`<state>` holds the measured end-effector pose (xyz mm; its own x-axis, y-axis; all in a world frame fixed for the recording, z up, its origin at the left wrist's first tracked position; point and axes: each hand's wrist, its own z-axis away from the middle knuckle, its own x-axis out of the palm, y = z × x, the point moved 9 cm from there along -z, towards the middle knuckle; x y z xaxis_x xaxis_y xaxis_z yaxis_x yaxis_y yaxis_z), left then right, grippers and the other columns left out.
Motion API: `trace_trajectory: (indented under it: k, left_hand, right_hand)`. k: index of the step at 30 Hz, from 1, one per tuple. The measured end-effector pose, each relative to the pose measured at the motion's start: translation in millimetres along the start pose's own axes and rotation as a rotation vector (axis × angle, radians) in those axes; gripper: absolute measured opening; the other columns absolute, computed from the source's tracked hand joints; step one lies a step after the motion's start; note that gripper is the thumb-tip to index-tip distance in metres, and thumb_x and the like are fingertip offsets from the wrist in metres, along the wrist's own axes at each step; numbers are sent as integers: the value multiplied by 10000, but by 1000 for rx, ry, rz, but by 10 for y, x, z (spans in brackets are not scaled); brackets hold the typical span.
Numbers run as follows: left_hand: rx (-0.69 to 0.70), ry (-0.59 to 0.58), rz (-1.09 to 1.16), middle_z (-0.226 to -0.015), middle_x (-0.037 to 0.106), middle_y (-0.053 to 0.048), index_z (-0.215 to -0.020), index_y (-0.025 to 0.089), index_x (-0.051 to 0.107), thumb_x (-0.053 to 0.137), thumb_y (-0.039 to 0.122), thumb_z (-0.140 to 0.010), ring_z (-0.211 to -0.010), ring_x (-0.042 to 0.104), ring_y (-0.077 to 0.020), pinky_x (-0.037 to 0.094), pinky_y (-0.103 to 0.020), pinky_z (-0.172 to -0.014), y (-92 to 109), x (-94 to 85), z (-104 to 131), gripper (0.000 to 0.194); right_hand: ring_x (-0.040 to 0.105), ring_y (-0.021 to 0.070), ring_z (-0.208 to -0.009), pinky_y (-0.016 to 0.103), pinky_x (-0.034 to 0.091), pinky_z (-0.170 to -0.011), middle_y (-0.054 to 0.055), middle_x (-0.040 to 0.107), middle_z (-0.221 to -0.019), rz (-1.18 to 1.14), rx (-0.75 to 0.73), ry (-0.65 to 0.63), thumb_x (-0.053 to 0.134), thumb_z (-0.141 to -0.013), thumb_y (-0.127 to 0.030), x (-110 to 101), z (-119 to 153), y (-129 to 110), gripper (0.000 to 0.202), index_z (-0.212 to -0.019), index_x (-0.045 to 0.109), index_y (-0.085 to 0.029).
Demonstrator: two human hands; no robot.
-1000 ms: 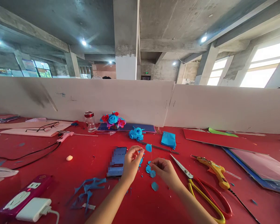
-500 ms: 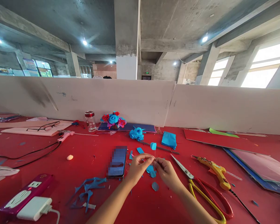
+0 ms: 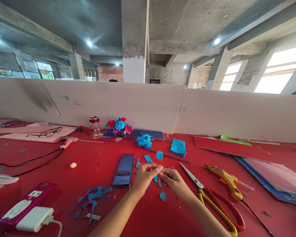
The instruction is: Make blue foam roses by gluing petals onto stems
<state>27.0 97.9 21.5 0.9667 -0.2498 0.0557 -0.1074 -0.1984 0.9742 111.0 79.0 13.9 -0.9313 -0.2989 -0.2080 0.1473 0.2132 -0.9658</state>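
Between my fingertips a thin wire stem stands upright, with a blue paper petal [image 3: 159,155] at its top. My left hand [image 3: 146,177] pinches the stem between thumb and forefinger. My right hand [image 3: 173,179] is closed at the same spot, its thumb and finger pressed together on the stem and touching the left fingertips. Below the hands lies a loose round blue petal [image 3: 163,196]. Another blue cut piece [image 3: 148,159] rests just behind them, and more scraps are partly hidden under my fingers.
Scissors [image 3: 207,197] and a yellow glue gun [image 3: 227,179] lie to the right. A phone [image 3: 123,169], blue scraps [image 3: 92,199] and a power strip [image 3: 24,204] are at left. Behind stand blue paper flowers [image 3: 144,141], folded blue paper [image 3: 178,147], a flower arrangement [image 3: 120,125] and a glass bottle [image 3: 95,127].
The blue petal on the stem has shifted slightly left and turned, showing a rounder face. My right fingers have moved a little left, while both hands stay pinched together.
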Motion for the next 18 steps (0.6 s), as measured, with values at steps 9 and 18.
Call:
trace_trajectory:
  k: [9, 18]
  left_hand:
    - [3, -16, 33, -517, 538, 8, -593, 166, 665, 618, 348, -703, -568, 490, -126, 398, -245, -597, -9, -18, -7, 219]
    - [-21, -10, 16, -718, 652, -38, -747, 169, 692, 611, 389, -711, -716, 551, -173, 406, -268, -660, -43, -1, -16, 237]
  right_hand:
    - [369, 72, -485, 208, 296, -485, -21, 524, -553, -74, 11, -5, 532, -761, -492, 20, -7, -4, 373, -629, 573, -146]
    - [457, 81, -487, 214, 362, -512, -17, 563, -532, -104, 34, 35, 582, -745, -425, -69, -26, 102, 306, -669, 668, -142]
